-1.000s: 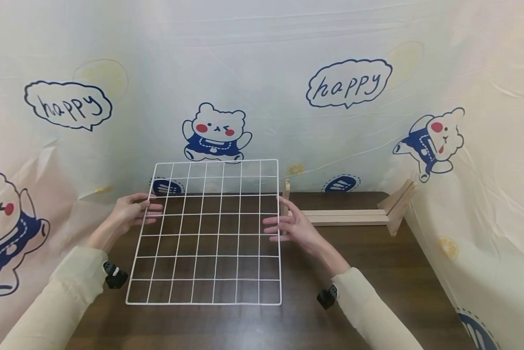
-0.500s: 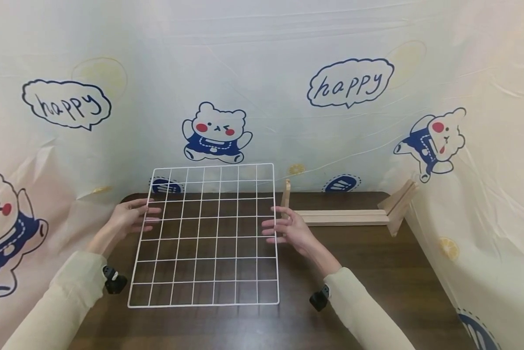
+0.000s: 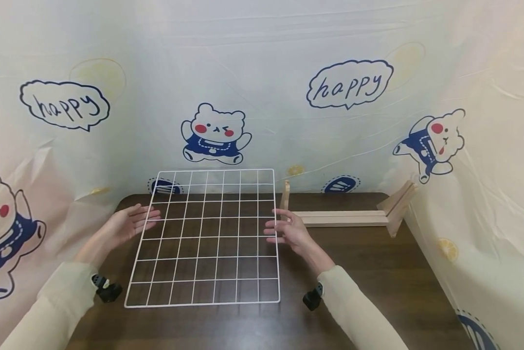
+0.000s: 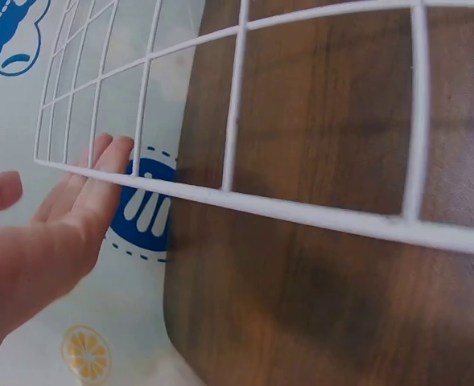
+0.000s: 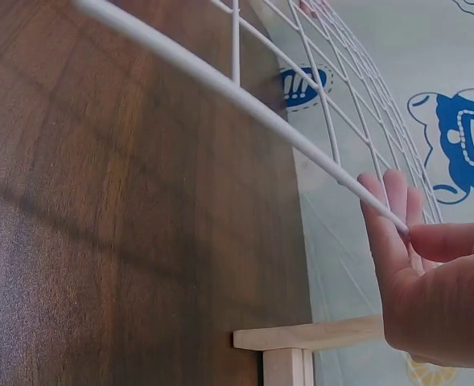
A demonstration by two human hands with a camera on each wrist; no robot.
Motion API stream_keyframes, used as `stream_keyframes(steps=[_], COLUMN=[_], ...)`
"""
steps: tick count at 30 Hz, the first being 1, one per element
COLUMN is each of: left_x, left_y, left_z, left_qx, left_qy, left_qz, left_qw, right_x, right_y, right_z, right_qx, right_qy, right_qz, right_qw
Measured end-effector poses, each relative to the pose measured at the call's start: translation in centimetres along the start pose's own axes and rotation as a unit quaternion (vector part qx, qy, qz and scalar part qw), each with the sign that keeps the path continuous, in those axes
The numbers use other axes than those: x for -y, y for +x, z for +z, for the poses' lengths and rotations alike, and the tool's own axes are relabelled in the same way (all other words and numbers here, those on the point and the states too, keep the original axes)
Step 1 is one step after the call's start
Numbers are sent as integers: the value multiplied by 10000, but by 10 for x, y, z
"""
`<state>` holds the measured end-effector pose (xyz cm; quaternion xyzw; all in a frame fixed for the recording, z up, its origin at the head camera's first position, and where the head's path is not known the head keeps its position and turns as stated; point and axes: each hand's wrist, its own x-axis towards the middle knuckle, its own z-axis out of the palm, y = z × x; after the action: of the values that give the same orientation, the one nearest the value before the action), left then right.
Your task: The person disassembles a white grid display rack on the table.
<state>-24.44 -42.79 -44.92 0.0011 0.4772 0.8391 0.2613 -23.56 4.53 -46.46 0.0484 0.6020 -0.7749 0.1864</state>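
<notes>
A white wire grid panel (image 3: 219, 236) is held tilted above the brown table, its far edge raised in front of the backdrop. At its right edge my right hand (image 3: 293, 233) pinches the outer wire; the right wrist view has the thumb (image 5: 446, 238) on the wire and the fingers behind it. My left hand (image 3: 123, 224) lies at the left edge with straight fingers reaching behind the wire. In the left wrist view its thumb (image 4: 2, 191) stands apart from the panel's rim (image 4: 317, 208).
A pale wooden stand (image 3: 345, 218) with a long bar and upright end pieces sits at the table's back right. Behind and beside the brown table (image 3: 358, 282) hangs a printed cloth backdrop (image 3: 279, 87) with bears and lettering.
The panel's far edge has come down lower in the head view. My left thumb has lifted off the wire and that hand's fingers have straightened. My right hand has shifted slightly left.
</notes>
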Motion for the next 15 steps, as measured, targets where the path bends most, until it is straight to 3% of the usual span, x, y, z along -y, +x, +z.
stream_keyframes(steps=[2, 4, 10, 15], left_x=[1, 3, 7, 15], left_y=[-1, -2, -3, -3], left_z=[-2, -2, 4, 1], left_qx=[218, 203, -422, -564], left_qy=[243, 787, 2038, 2412], left_qz=[-95, -185, -875, -1078], left_qw=[9994, 9965, 9742, 9628], right_x=[-1, -1, -4, -14], right_y=[1, 2, 5, 11], right_z=[0, 1, 1, 0], right_qx=[-29, -36, -204, -386], right_qy=[-20, 3, -29, -103], right_qz=[-25, -29, -76, -113], right_qw=[10000, 10000, 9998, 9991])
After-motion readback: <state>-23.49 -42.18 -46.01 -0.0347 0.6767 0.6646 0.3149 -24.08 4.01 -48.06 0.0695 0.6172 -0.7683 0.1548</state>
